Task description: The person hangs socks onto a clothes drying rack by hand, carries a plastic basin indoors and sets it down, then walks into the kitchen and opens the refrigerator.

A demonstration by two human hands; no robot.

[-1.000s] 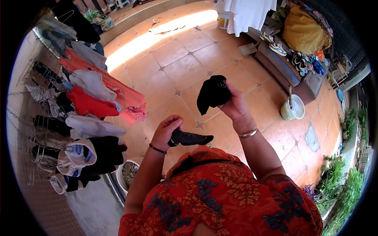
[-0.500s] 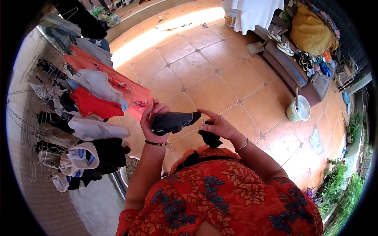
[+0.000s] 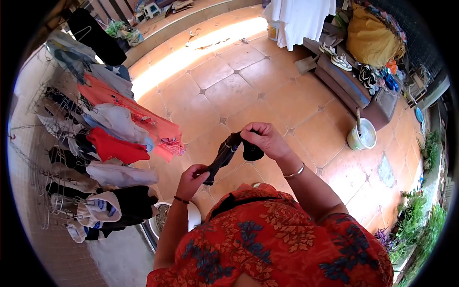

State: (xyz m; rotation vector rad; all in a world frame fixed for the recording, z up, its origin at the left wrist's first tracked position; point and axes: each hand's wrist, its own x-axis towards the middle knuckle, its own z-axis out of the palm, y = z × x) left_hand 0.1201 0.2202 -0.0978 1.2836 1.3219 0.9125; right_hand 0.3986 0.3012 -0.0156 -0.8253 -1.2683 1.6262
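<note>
We see the left hand (image 3: pixel 192 182) lower than half a second ago, pinching one end of a dark sock (image 3: pixel 223 158). The right hand (image 3: pixel 267 141) has risen and grips the other end, so the sock, nearly level before, now slants steeply between both hands above the tiles (image 3: pixel 241 103). We also see a black sock (image 3: pixel 252 151) still hanging from the right hand.

Dark sock (image 3: pixel 224 155): matt, soft-looking cloth
Floor tiles (image 3: pixel 267 82): smooth, glossy, what a shine!
Bangle (image 3: pixel 296 174): polished metal
Bucket (image 3: pixel 355 140): smooth plastic
</note>
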